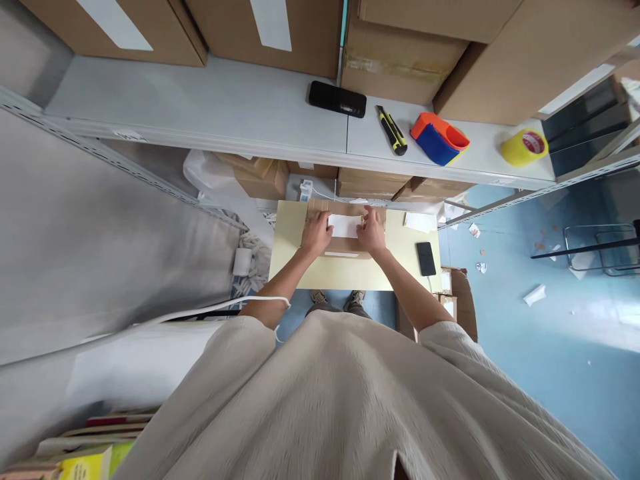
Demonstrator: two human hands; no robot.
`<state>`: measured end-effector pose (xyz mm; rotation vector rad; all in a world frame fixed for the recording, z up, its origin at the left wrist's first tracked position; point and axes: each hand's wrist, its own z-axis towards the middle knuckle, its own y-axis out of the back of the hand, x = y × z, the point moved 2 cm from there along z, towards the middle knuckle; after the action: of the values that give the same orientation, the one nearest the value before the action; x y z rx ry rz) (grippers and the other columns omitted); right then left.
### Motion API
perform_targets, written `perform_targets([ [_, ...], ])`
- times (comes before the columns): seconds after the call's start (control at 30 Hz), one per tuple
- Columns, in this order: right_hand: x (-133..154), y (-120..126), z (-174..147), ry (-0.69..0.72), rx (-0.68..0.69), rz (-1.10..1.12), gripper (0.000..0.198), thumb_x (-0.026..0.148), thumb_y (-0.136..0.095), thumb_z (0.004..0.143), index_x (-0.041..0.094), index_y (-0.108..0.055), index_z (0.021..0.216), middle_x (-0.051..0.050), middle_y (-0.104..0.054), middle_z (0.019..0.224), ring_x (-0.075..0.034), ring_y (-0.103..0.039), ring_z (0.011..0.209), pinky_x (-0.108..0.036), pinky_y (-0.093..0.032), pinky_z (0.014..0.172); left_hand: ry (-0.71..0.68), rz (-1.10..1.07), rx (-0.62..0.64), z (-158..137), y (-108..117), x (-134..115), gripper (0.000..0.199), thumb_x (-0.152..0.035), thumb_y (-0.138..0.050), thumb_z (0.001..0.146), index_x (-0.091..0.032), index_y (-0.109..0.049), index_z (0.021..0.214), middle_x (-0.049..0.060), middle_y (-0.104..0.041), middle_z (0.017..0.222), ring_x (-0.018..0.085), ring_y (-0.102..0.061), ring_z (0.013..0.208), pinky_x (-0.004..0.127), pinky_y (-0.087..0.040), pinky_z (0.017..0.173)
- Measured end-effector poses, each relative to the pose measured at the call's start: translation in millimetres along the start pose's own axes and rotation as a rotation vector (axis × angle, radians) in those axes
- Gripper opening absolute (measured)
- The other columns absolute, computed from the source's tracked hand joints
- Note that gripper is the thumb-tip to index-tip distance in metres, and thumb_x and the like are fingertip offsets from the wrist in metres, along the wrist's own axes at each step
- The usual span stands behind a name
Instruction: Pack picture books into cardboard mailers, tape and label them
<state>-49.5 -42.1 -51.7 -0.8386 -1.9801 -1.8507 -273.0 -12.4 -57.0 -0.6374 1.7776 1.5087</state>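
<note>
A brown cardboard box (320, 208) lies on the pale yellow table, directly in front of me. Over its top is a white label (345, 225), with a small yellow-orange mark near its right end. My left hand (316, 235) has its fingers curled at the label's left end, resting on the box. At the opposite end, my right hand (371, 233) pinches the label's edge between thumb and fingers. A second white strip (341, 254) shows on the box's near side. Whether the label is stuck down cannot be made out.
The yellow table (330, 275) also holds a black phone (425, 259) and white paper (420, 222). On the shelf above are a box cutter (392, 131), a tape dispenser (439, 139), yellow tape (525, 147) and a black device (337, 99). A white cable (200, 311) crosses at left.
</note>
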Motion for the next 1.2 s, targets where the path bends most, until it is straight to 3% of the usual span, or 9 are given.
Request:
perform_targets([
  [0.13,2.1,-2.7,-4.8,0.019,-0.026,-0.106,0.085,0.026,-0.058,0.098,0.025,-0.034,0.18,-0.024,-0.055,0.161,-0.045,-0.063,0.137,-0.067,-0.057,0.114,-0.046,0.138,0.033,-2.8,4.2,-7.0,0.045,-0.013,-0.066,0.1,-0.023,-0.07,0.143,0.018,-0.068,0.15,0.039,-0.067,0.137,0.055,-0.049,0.123],
  [0.23,4.6,-0.1,-13.6,0.113,-0.061,-0.169,0.072,0.029,-0.055,0.106,0.02,-0.043,0.176,-0.026,-0.052,0.168,-0.047,-0.052,0.152,-0.072,-0.046,0.125,-0.122,0.184,0.061,-6.7,8.4,-11.7,0.042,-0.016,-0.06,0.103,-0.021,-0.073,0.143,0.02,-0.065,0.158,0.042,-0.058,0.151,0.06,-0.039,0.132],
  [0.33,7.8,-0.5,-26.3,0.3,0.087,-0.213,0.064,0.041,-0.047,0.115,0.019,-0.048,0.174,-0.022,-0.048,0.178,-0.043,-0.043,0.164,-0.07,-0.037,0.133,-0.234,0.199,0.177,-12.7,9.7,-11.8,0.047,-0.022,-0.05,0.109,-0.022,-0.071,0.151,0.017,-0.062,0.169,0.039,-0.049,0.163,0.061,-0.03,0.139],
  [0.47,6.4,-3.9,-41.1,0.446,0.239,-0.226,0.082,0.064,-0.047,0.115,0.016,-0.04,0.181,-0.021,-0.035,0.189,-0.039,-0.025,0.178,-0.066,-0.021,0.143,-0.32,0.266,0.309,-23.4,10.2,-4.0,0.066,-0.039,-0.058,0.109,-0.021,-0.056,0.172,0.015,-0.047,0.184,0.038,-0.027,0.178,0.066,-0.005,0.146],
  [0.63,-2.4,-2.1,-45.6,0.387,0.221,-0.243,0.095,0.078,-0.049,0.11,0.016,-0.039,0.181,-0.024,-0.031,0.19,-0.041,-0.021,0.18,-0.07,-0.013,0.144,-0.286,0.331,0.318,-31.9,11.1,3.5,0.082,-0.051,-0.062,0.107,-0.018,-0.045,0.18,0.018,-0.034,0.19,0.04,-0.018,0.181,0.071,0.008,0.143],
  [0.77,-13.0,9.2,-49.8,0.27,0.144,-0.269,0.094,0.078,-0.048,0.11,0.016,-0.039,0.18,-0.027,-0.03,0.19,-0.046,-0.019,0.179,-0.077,-0.012,0.14,-0.217,0.329,0.241,-36.7,17.8,2.0,0.086,-0.055,-0.063,0.107,-0.015,-0.042,0.181,0.024,-0.024,0.192,0.045,-0.013,0.181,0.076,0.006,0.141],
  [0.9,-31.9,20.6,-64.3,0.07,-0.016,-0.219,0.087,0.068,-0.048,0.11,0.018,-0.036,0.18,-0.027,-0.027,0.19,-0.051,-0.023,0.175,-0.083,-0.019,0.135,-0.076,0.316,0.13,-47.8,32.8,5.3,0.09,-0.051,-0.07,0.103,-0.016,-0.04,0.18,0.029,-0.021,0.192,0.052,-0.016,0.179,0.08,-0.01,0.137],
  [1.03,-48.7,17.8,-80.0,-0.095,-0.085,-0.1,0.09,0.056,-0.055,0.106,0.018,-0.028,0.183,-0.03,-0.039,0.181,-0.054,-0.045,0.158,-0.084,-0.039,0.124,0.034,0.302,0.046,-56.8,42.1,13.8,0.09,-0.04,-0.073,0.099,-0.019,-0.038,0.179,0.031,-0.034,0.185,0.054,-0.034,0.169,0.078,-0.03,0.131],
  [1.2,-44.7,4.0,-88.0,-0.089,-0.012,-0.028,0.097,0.048,-0.067,0.098,0.019,-0.028,0.183,-0.029,-0.048,0.172,-0.053,-0.054,0.149,-0.076,-0.048,0.121,0.047,0.286,0.061,-56.1,41.0,16.6,0.084,-0.033,-0.077,0.093,-0.02,-0.048,0.17,0.029,-0.048,0.172,0.052,-0.043,0.162,0.071,-0.037,0.131],
])
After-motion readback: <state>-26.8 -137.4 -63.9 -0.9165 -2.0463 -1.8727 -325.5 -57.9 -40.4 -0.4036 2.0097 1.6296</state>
